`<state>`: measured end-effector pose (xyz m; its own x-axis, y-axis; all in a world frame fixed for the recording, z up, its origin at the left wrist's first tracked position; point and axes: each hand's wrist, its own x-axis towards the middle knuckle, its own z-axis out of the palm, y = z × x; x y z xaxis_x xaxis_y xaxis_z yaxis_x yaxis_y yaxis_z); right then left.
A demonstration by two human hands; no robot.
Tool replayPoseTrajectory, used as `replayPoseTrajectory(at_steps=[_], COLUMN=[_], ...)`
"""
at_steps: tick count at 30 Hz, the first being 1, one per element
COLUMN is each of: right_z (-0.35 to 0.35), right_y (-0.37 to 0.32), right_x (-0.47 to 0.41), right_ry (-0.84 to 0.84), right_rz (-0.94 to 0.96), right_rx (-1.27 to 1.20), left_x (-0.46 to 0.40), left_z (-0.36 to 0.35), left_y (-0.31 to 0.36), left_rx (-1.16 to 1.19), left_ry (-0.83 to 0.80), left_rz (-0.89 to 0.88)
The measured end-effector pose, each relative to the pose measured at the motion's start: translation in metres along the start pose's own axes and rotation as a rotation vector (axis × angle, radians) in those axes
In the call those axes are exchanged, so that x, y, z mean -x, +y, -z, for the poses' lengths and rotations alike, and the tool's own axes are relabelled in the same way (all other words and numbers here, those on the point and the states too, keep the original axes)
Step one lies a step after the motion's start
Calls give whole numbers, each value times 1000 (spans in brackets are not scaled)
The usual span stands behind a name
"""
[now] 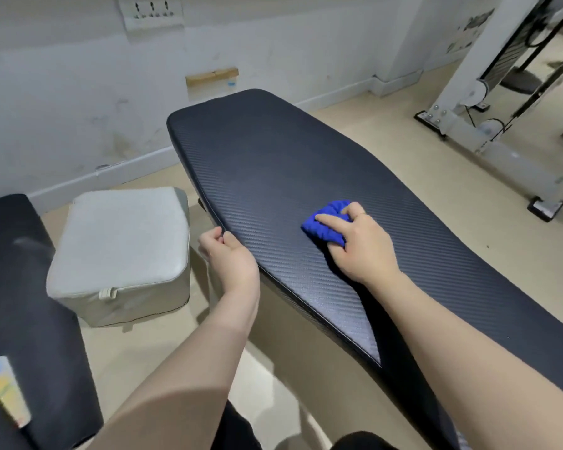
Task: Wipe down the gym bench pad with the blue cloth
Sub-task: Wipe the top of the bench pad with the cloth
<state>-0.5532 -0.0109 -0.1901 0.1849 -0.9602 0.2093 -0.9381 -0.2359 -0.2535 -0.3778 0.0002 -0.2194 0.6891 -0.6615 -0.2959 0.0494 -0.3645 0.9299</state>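
A person's left hand grips the near edge of the bench pad, fingers curled over the rim and thumb on top, steadying it. Just beyond, the right hand presses the bunched blue cloth onto the middle of the pad, fingers spread over the cloth and bearing down on it. The pad's long axis runs away from the cloth toward the wall, so most unwiped surface likely lies ahead of the right hand, the nearer one to it.
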Motion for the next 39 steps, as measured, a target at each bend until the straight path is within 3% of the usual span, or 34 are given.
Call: replayPoseTrajectory(at_steps=[2,4,9,11,13,16,17,23,25,28,30,33,37,39], right_z=[-4,-3,15,23,24,23,24,39,37,28,26,30,33,32], right_y=[19,26,22,44,73,106,109,116,130,140,132,103,79,85], right_x=[-27,-38,24,29,6,-33,-36,17,-2,-41,-49,-25,10,-7], right_ry=[34,5,-157,-200,-120,-72,-80,-210,-155,-84,-89,-134,-226,-232], right_rz=[-232,-233,216,294,174,-181,-198,365,265,-143,-203,-24,401,338], right_rx=[74,115,-76,-80,4,22,20,-48,-31,-4,42,61,0,-8], left_x=[0,1,14,42,72,95,96,103,104,104,104,103,102,102], left_z=[0,1,-1,-9,-22,-39,-43,-46,-47,-47,-48,-50,-50,-50], left_y=[-1,1,-11,-17,-13,0,0,1,2,-1,-1,1,2,1], left_rx=[9,34,238,260,281,242,188,-23,-32,-14,-14,-22,-3,23], left_ry=[-8,-5,61,90,70,71,95,149,152,156,178,185,185,178], left_rz=[-17,-36,119,168,143,127,128,106,94,86,88,113,126,112])
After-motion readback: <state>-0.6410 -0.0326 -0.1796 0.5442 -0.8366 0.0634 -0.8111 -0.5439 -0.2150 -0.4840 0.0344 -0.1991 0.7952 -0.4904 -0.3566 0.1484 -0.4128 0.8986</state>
